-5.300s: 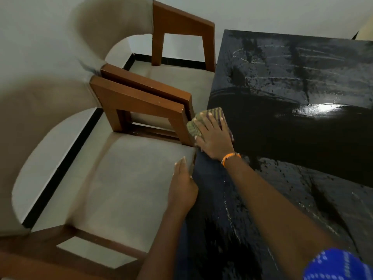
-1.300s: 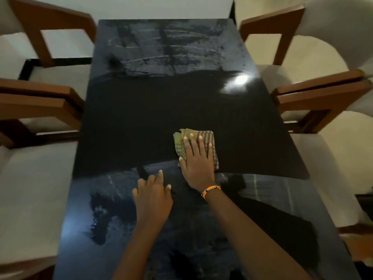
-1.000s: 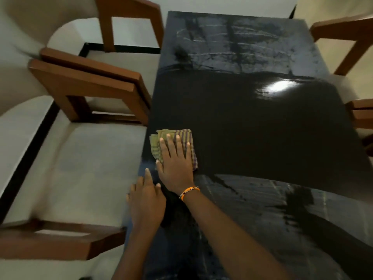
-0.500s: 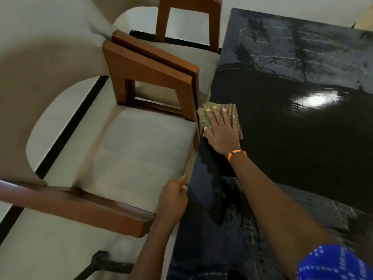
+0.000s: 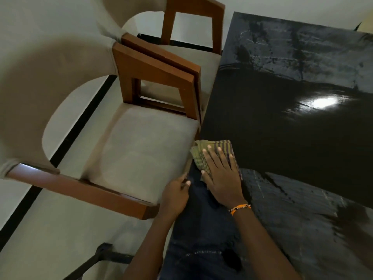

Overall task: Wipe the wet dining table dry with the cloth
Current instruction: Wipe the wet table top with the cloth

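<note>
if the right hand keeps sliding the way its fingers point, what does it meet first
Nothing on the surface, probably: the right hand presses the cloth flat, fingers pointing up the table, whose bare top runs to the far end.

Dim indoor light; a white glare patch on the glossy black table point(image 5: 302, 138) at right; chair point(image 5: 131, 142) edges at left smeared and bowed

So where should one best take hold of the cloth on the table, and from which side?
Probably from above: the cloth lies flat and folded at the table's left edge. Its far folded edge, beyond the fingers of the right hand, is free to pinch.
</note>
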The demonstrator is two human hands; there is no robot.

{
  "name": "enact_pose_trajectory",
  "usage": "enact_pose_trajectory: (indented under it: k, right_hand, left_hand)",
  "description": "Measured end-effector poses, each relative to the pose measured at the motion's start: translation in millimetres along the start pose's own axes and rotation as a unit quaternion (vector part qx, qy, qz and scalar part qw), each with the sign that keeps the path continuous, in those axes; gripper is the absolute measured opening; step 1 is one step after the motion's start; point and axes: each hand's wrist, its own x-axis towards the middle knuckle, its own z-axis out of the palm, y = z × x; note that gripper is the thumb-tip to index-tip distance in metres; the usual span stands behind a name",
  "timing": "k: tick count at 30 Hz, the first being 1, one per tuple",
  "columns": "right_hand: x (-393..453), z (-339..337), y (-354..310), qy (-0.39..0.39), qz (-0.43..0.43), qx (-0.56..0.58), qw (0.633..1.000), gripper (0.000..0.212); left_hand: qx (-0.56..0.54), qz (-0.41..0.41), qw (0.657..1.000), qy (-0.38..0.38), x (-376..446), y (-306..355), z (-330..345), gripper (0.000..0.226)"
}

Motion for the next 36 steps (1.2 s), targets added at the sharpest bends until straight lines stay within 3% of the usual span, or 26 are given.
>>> enact_pose_trajectory:
  k: [5, 9, 13, 18, 23, 26, 30, 36]
  right_hand:
    - [-43.2, -20.7, 81.9, 0.033, 0.129, 0.009, 0.991, 0.063]
    - [-77.8, -30.6, 149.0, 0.073, 0.258, 0.03, 0.963, 0.066]
    - [-70.3, -25.3, 142.6, 0.09, 0.35, 0.058, 0.931, 0.061]
    - [-31.7, -12.1, 64.1, 0.066, 0.263, 0.028, 0.962, 0.065]
    - [-2.9, 8.3, -38.0, -0.006, 0.016, 0.043, 0.999, 0.063]
    - [-9.2, 8.3, -38.3, -0.013, -0.05, 0.047, 0.998, 0.059]
    - [-29.0, 1.5, -3.0, -0.01, -0.035, 0.013, 0.999, 0.062]
    - [-108.2, -20.5, 109.9, 0.019, 0.172, 0.004, 0.985, 0.067]
  left_hand:
    - [-0.014, -0.01, 0.999, 0.028, -1.7, -0.5, 4.4, 0.034]
    - [-0.035, -0.041, 0.998, 0.042, 3.6, 0.1, 5.6, 0.03]
    - [-0.065, -0.045, 0.997, 0.024, 8.0, -3.0, 4.1, 0.029]
    - [-0.147, -0.076, 0.986, 0.01, 10.9, -5.5, 0.6, 0.029]
    - [-0.196, -0.116, 0.965, 0.134, 7.4, 8.5, 2.3, 0.019]
    - [-0.177, -0.09, 0.966, 0.168, -0.2, 26.8, 4.7, 0.014]
    - [-0.12, -0.052, 0.982, 0.136, -8.9, 47.2, 15.5, 0.014]
    - [0.03, 0.05, 0.998, 0.017, -27.6, 88.3, 72.5, 0.014]
